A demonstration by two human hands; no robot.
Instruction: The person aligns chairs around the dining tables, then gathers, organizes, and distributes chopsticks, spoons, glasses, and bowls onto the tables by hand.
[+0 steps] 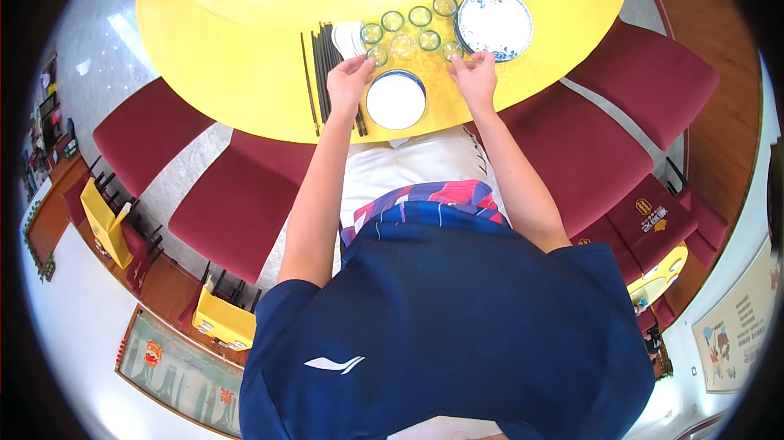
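My left hand (349, 87) pinches the near rim of a clear drinking glass (377, 57) at the left of a group of glasses. At the right of the group, my right hand (475, 82) has its fingers closed at the edge of another glass (452, 51). Several more glasses (420, 16) stand just beyond, between the hands. Nearer my body sits a round white dish with a blue rim (396, 100). Black chopsticks (325, 72) lie left of my left hand, beside white spoons (349, 38). A stack of blue-patterned plates (496, 23) stands past my right hand.
Everything rests on a round yellow table (237, 48) whose near edge curves in front of me. Dark red chairs (245, 195) line the edge at left, and more chairs (572, 158) stand at right. Further yellow tables (224, 321) are behind me.
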